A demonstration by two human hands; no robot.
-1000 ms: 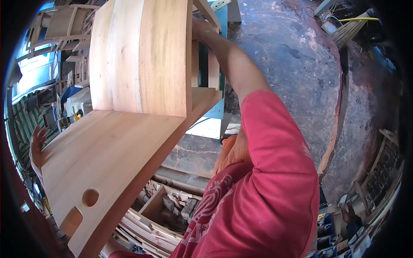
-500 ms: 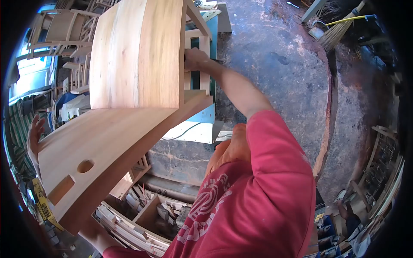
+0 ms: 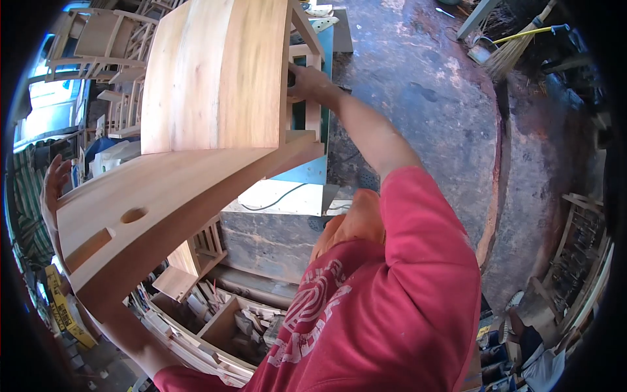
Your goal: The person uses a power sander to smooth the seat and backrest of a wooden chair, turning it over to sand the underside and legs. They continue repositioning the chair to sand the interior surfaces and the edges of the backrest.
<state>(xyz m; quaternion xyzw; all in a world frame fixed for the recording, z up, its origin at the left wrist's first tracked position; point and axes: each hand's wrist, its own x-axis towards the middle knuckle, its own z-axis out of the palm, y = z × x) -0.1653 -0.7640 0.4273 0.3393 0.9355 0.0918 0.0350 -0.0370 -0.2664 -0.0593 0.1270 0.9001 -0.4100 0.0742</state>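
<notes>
A pale wooden chair-like piece [image 3: 196,78] fills the upper left, with a curved slatted panel joined to a long board [image 3: 170,176]. The board's near end has a round hole and a rectangular slot. At the piece's right side, my right hand [image 3: 308,83] is closed around part of the frame; its fingertips are partly hidden behind the panel edge. My left hand [image 3: 55,179] lies along the board's far left edge, fingers stretched out and palm towards the wood. The left forearm passes by the board's lower end.
Other wooden chair frames [image 3: 104,39] stand at the back left. Below the board are a small wooden frame [image 3: 186,261] and a box of offcuts [image 3: 245,323]. A blue-topped surface [image 3: 307,171] lies under the piece. A straw broom [image 3: 516,49] leans at the upper right.
The wooden piece has shifted slightly up and right in view, its board's near end rising. Both hands have moved up a little with it, and more of the left forearm shows.
</notes>
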